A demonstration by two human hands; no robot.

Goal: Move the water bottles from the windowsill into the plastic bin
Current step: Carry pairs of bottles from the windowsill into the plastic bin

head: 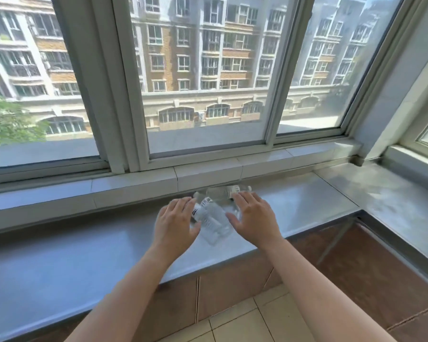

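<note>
Clear plastic water bottles with white labels lie on their sides on the grey windowsill [84, 250]. One bottle [224, 193] rests near the window frame; two more [211, 222] lie between my hands, pointing toward me. My left hand [177, 223] hovers at their left side with fingers spread. My right hand [253, 218] hovers at their right side, fingers apart, its fingertips near the far bottle. Neither hand grips a bottle. No plastic bin is in view.
The sill runs along a large sliding window [203, 77] and turns a corner at the right [393, 193]. Below it are brown tiled wall panels [232, 285] and a pale tiled floor [245, 324].
</note>
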